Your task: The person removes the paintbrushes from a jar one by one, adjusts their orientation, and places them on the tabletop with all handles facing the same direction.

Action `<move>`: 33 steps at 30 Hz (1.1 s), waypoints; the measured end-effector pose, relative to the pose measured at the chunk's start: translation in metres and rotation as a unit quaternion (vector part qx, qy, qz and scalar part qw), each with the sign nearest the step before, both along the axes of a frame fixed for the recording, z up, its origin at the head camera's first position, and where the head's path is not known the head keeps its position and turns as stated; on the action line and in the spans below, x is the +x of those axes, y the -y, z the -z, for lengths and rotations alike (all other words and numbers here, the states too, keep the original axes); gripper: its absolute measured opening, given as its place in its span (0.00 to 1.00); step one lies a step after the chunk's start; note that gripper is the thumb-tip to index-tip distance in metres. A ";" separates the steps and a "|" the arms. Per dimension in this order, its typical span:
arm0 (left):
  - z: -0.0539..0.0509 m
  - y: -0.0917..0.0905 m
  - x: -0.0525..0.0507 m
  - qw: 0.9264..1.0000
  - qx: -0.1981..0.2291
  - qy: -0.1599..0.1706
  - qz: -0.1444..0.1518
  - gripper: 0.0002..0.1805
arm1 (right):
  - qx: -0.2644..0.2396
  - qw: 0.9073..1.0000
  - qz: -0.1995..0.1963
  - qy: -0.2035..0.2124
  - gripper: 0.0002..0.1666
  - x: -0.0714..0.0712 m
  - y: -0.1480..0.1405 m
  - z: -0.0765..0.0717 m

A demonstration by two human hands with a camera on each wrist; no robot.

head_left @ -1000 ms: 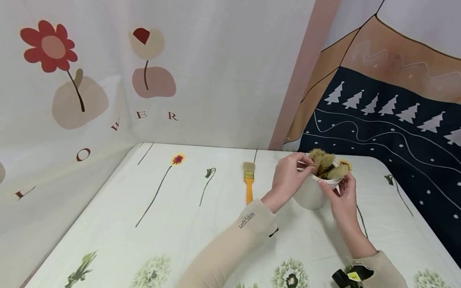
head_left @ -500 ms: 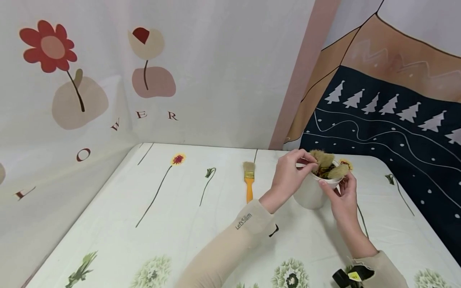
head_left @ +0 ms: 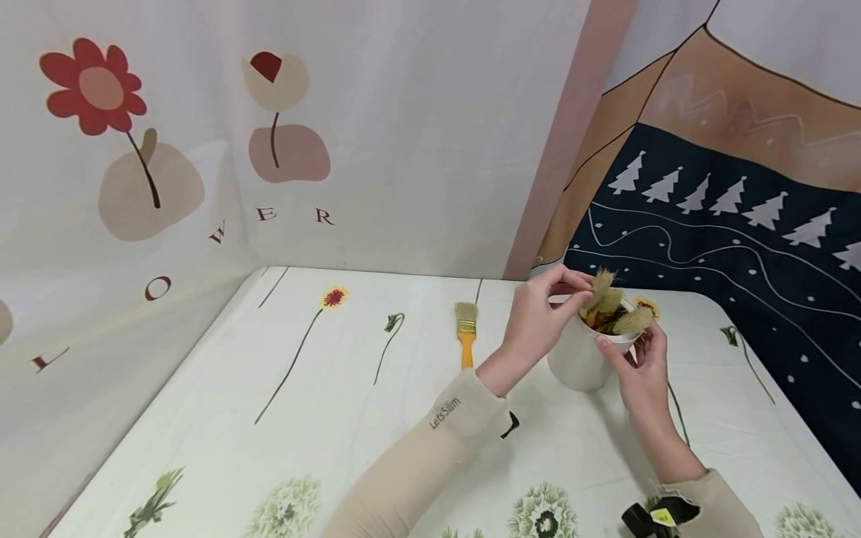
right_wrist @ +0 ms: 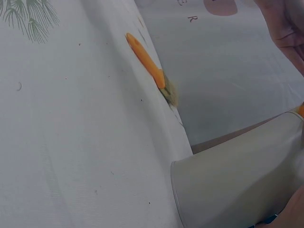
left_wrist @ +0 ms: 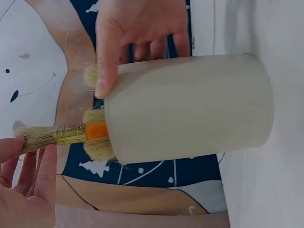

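A pale grey-white cup (head_left: pixel 580 359) stands on the table at the right, with several brushes (head_left: pixel 632 321) in it, bristles up. My left hand (head_left: pixel 534 321) pinches one brush by its bristles; the left wrist view shows this brush (left_wrist: pixel 71 135), its gold ferrule and part of the orange handle above the rim. The lower handle is hidden inside the cup (left_wrist: pixel 190 107). My right hand (head_left: pixel 642 373) holds the cup at its rim, thumb on the near side; its other fingers are partly hidden behind.
Another orange-handled brush (head_left: pixel 466 332) lies on the table left of the cup, partly behind my left forearm. The tablecloth (head_left: pixel 222 463) has printed flowers. Patterned curtains (head_left: pixel 417 149) hang behind the table.
My left hand has moved up slightly, and the brush it pinches has risen higher out of the cup. The right hand and the cup have stayed put.
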State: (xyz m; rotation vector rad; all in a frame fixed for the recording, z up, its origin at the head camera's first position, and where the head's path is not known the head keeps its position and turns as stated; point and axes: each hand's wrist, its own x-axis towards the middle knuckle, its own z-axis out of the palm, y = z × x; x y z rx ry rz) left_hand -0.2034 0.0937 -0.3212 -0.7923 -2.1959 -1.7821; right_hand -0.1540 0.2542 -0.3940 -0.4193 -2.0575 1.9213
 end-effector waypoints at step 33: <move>-0.057 0.065 -0.003 0.990 0.135 -0.021 0.024 0.07 | -0.007 1.000 0.001 -0.005 0.48 0.000 0.000 0.000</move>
